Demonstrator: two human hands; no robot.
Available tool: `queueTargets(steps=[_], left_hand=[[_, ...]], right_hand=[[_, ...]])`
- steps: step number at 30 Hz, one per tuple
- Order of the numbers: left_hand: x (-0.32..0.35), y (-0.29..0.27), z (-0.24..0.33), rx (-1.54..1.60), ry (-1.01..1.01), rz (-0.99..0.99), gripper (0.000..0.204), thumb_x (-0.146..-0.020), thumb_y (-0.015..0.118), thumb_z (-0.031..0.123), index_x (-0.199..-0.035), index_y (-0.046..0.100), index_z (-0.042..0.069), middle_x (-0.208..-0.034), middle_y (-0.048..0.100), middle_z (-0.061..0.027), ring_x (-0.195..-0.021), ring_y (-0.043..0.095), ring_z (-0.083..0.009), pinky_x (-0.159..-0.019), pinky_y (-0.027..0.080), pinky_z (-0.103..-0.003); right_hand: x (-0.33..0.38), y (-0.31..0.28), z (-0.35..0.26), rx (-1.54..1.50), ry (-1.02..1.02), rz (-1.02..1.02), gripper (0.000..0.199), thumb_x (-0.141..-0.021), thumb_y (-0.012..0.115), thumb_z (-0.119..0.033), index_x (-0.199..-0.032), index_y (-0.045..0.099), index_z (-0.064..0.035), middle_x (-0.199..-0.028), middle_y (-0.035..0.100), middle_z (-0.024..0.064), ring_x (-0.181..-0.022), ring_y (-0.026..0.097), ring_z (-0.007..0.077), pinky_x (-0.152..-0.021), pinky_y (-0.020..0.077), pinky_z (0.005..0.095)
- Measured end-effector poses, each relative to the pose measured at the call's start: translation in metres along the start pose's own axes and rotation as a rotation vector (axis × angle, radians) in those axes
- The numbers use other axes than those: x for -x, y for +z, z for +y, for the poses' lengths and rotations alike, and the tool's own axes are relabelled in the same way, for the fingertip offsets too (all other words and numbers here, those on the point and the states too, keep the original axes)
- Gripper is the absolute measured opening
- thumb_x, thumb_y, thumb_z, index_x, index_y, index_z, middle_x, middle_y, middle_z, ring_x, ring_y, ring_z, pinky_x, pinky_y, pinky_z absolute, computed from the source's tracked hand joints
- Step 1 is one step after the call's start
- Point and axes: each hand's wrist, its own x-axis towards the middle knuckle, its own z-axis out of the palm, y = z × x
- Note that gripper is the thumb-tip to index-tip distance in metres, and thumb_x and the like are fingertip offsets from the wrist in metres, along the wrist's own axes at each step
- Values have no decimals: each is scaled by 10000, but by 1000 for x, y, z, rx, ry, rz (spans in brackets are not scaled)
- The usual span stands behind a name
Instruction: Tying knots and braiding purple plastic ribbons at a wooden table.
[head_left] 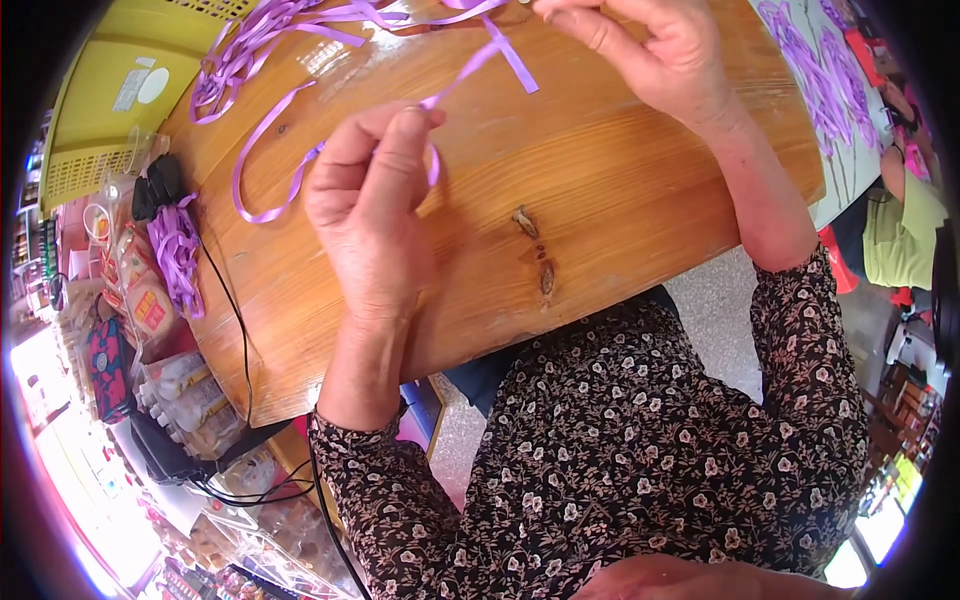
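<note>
My left hand (375, 195) is raised over the wooden table (600, 190), thumb and forefinger pinched on a narrow purple ribbon (470, 68). From that pinch the ribbon runs up and right to a crossing near the far edge of the view, where a short end hangs down. Another stretch of ribbon (240, 185) curves in a loop on the table to the left of this hand. My right hand (665, 55) is up at the far right, its fingers closed together near the top edge. What its fingertips hold is cut off and too small to make out.
A heap of purple ribbon (250, 60) lies at the far left beside a yellow-green plastic crate (120, 100). More ribbon bundles (825, 75) lie on a white surface at right. Left of the table are a ribbon bundle (175, 255), packaged goods (190, 395) and a black cable (235, 310).
</note>
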Motion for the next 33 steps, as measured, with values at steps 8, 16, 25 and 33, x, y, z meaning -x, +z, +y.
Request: queueTargets(steps=[8, 16, 25, 33], left_hand=[[0, 2, -1, -185, 21, -10, 85, -864, 605, 81, -868, 655, 13, -696, 559, 61, -571, 407, -3, -501, 303, -156], [-1, 4, -3, -225, 30, 1, 78, -862, 611, 66, -894, 657, 11, -739, 572, 62, -635, 438, 4, -562, 352, -146], [-7, 3, -5, -288, 137, 8, 70, -827, 647, 31, -895, 639, 20, -751, 569, 59, -678, 465, -1, -587, 363, -144], [-3, 5, -14, 78, -18, -38, 96, -842, 608, 3, -934, 603, 31, -843, 578, 35, -761, 499, -24, -670, 392, -149]], right_hand=[[0, -2, -17, -176, -8, -74, 230, -761, 665, -26, -990, 657, -42, -885, 617, 92, -781, 590, 215, -678, 462, 280], [10, 20, 6, 44, -382, -41, 144, -767, 668, -83, -908, 677, -54, -845, 608, 80, -784, 576, 234, -721, 458, 331], [19, 24, -1, -723, 407, -426, 176, -801, 629, -15, -975, 649, -8, -871, 631, 52, -815, 582, 107, -730, 477, 242], [24, 45, -5, -1137, 591, -264, 209, -826, 608, -21, -1032, 641, 5, -902, 619, 47, -840, 576, 117, -767, 470, 228]])
